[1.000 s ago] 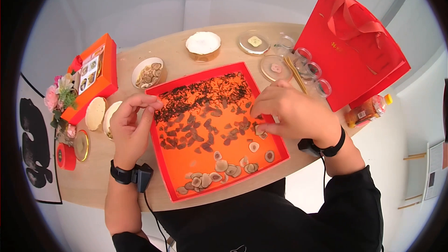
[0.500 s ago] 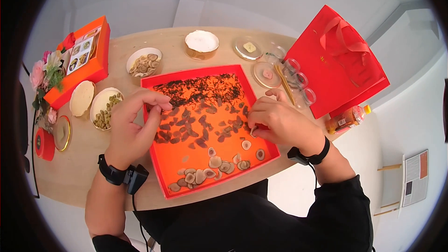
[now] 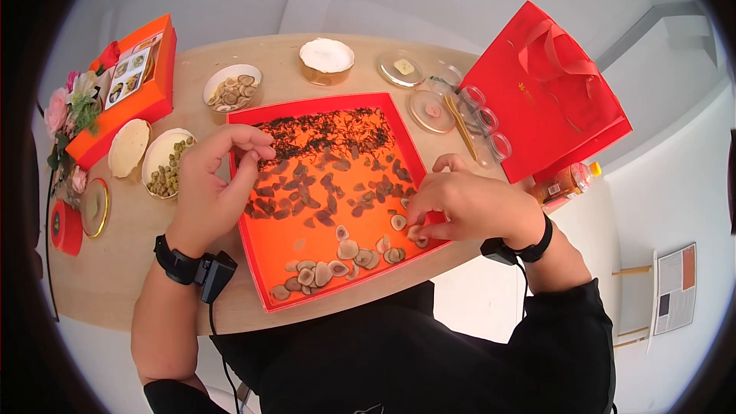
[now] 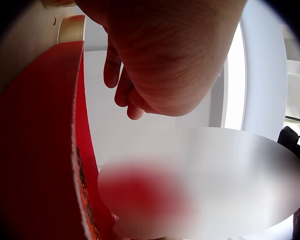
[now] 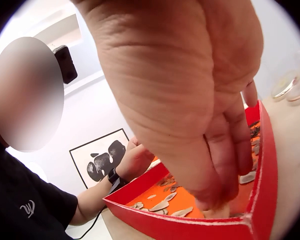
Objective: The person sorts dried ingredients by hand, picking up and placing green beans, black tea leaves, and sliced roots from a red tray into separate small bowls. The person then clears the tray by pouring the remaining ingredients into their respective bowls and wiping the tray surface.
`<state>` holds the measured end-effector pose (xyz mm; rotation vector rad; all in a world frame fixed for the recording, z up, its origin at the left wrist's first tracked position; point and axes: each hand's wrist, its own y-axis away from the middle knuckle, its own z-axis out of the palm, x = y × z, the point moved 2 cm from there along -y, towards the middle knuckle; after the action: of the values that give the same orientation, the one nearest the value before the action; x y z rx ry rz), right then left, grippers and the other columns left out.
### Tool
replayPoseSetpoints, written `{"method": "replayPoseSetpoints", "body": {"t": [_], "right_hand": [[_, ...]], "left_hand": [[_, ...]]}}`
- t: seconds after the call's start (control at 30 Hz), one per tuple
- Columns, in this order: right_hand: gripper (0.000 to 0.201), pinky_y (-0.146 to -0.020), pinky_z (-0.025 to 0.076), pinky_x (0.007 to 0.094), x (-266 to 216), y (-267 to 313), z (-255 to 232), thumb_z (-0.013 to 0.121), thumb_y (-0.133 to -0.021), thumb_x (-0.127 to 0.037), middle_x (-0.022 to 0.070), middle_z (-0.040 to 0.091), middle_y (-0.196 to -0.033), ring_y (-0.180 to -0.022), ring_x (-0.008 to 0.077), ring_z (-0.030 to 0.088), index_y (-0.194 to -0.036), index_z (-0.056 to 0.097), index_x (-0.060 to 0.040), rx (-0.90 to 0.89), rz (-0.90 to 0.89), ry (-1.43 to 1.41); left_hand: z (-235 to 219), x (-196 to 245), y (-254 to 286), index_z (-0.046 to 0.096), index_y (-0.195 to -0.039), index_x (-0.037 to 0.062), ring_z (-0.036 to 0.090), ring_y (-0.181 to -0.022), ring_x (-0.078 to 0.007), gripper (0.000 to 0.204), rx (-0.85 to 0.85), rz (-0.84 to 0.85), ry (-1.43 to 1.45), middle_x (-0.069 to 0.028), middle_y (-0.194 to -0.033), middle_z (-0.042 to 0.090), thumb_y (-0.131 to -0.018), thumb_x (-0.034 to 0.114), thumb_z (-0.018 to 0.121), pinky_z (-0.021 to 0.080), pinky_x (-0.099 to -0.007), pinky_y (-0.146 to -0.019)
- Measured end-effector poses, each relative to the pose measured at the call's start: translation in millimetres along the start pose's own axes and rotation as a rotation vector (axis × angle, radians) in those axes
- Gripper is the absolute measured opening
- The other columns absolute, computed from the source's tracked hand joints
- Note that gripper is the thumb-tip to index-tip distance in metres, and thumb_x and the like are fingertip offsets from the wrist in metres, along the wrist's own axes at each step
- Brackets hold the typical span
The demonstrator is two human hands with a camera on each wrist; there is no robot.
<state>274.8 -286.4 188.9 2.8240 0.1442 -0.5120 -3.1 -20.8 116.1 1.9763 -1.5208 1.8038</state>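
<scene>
A shallow red box (image 3: 247, 244) with an orange floor lies in front of me in the head view. Dark shreds, small brown slices and pale round dried slices (image 3: 347, 250) form bands in it. At its right side, my right hand (image 3: 475, 203) pinches a pale round dried slice (image 3: 418, 234) low over the floor. In the right wrist view those fingertips reach down inside the box corner. My left hand (image 3: 218, 184) hovers over the left rim, fingers loosely bent and thumb near the index fingertip, with nothing visible between them.
Bowls of pale slices (image 3: 234, 92), green buds (image 3: 166, 172) and white content (image 3: 327, 57) stand around the box. Tweezers (image 3: 462, 124) and clear dishes (image 3: 433, 111) lie right, beside a red gift bag (image 3: 544, 92) and a bottle (image 3: 567, 182). An orange box (image 3: 142, 100) with flowers stands left.
My right hand has moved down toward the box's near right corner with the dried slice. The left hand stays over the left rim. The head view has shifted.
</scene>
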Motion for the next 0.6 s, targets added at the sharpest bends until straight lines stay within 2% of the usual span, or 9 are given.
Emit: {"method": "replayPoseSetpoints", "body": {"t": [0.1,0.17,0.23,0.37,0.43,0.47,0.53,0.57,0.6], "right_hand": [[0.026,-0.121,0.04,0.0468,-3,1,0,0.095,-0.095,-0.012,0.0048,0.086,-0.109,-0.108,0.0244,0.077,-0.12,0.087,-0.0115,-0.009,-0.043,0.029],[0.028,-0.119,0.041,0.0446,-4,1,0,0.095,-0.094,-0.013,0.0053,0.086,-0.11,-0.108,0.0251,0.077,-0.121,0.087,-0.0107,0.009,-0.062,0.088],[0.031,-0.116,0.043,0.0422,-5,2,3,0.094,-0.093,-0.011,0.0064,0.084,-0.111,-0.11,0.0272,0.077,-0.122,0.084,-0.0103,-0.069,-0.027,0.121],[0.038,-0.111,0.049,0.0445,-5,-7,13,0.095,-0.091,-0.014,0.0069,0.081,-0.117,-0.112,0.0283,0.076,-0.126,0.079,-0.0107,-0.161,0.011,0.216],[0.031,-0.101,0.057,0.0473,-9,-10,19,0.089,-0.093,-0.006,0.0105,0.079,-0.109,-0.111,0.0334,0.077,-0.122,0.076,-0.0058,-0.009,-0.122,0.183],[0.031,-0.101,0.057,0.0473,-11,-12,20,0.089,-0.093,-0.006,0.0105,0.079,-0.109,-0.111,0.0334,0.077,-0.122,0.076,-0.0058,-0.009,-0.127,0.181],[0.038,-0.094,0.062,0.048,-15,-16,24,0.089,-0.093,-0.006,0.0102,0.078,-0.121,-0.114,0.0341,0.076,-0.128,0.076,-0.0062,-0.136,-0.012,0.085],[0.038,-0.094,0.062,0.048,-14,-20,26,0.089,-0.093,-0.006,0.0102,0.078,-0.121,-0.114,0.0341,0.076,-0.128,0.076,-0.0062,-0.136,-0.016,0.082],[0.037,-0.093,0.063,0.0483,-14,-24,29,0.088,-0.094,-0.004,0.0101,0.078,-0.121,-0.114,0.0349,0.077,-0.129,0.076,-0.006,-0.132,-0.093,0.025]], "left_hand": [[0,-2,0,0.079,-0.124,-0.0022,0.08,-0.106,-0.0151,0.023,0.005,0.004,0.009,-0.0077,-0.111,0.084,-0.11,-0.012,0.063,0.061,-0.0321,-0.098],[-2,-3,0,0.079,-0.125,-0.0024,0.081,-0.102,-0.0154,0.026,0.015,0.034,-0.02,-0.0091,-0.11,0.086,-0.108,-0.013,0.063,0.062,-0.0314,-0.093],[-3,-3,-1,0.079,-0.125,-0.0023,0.081,-0.102,-0.0152,0.026,0.013,0.027,-0.017,-0.009,-0.11,0.086,-0.108,-0.013,0.063,0.062,-0.0315,-0.092],[-2,-6,-1,0.08,-0.125,-0.0021,0.081,-0.101,-0.0146,0.026,0.013,0.023,-0.031,-0.0087,-0.109,0.086,-0.107,-0.013,0.064,0.063,-0.0315,-0.091],[-3,-5,-1,0.079,-0.124,-0.001,0.081,-0.103,-0.0146,0.024,0.001,0.015,-0.037,-0.0077,-0.11,0.086,-0.109,-0.011,0.064,0.062,-0.0316,-0.092],[-3,-5,-1,0.079,-0.124,0.0002,0.082,-0.105,-0.0146,0.022,-0.014,0.008,-0.039,-0.0067,-0.11,0.086,-0.111,-0.01,0.065,0.061,-0.0317,-0.093],[-3,-5,-1,0.079,-0.124,0.0002,0.082,-0.105,-0.0149,0.022,-0.015,0.007,-0.038,-0.007,-0.111,0.086,-0.111,-0.011,0.065,0.061,-0.0319,-0.094],[-2,-5,-1,0.079,-0.124,0.0002,0.082,-0.105,-0.0153,0.023,-0.016,0.008,-0.033,-0.0074,-0.111,0.086,-0.11,-0.011,0.065,0.061,-0.0321,-0.094],[-1,-6,-1,0.079,-0.124,0.0002,0.082,-0.105,-0.0153,0.023,-0.018,0.005,-0.036,-0.0074,-0.111,0.086,-0.11,-0.011,0.065,0.061,-0.0321,-0.094]]}}
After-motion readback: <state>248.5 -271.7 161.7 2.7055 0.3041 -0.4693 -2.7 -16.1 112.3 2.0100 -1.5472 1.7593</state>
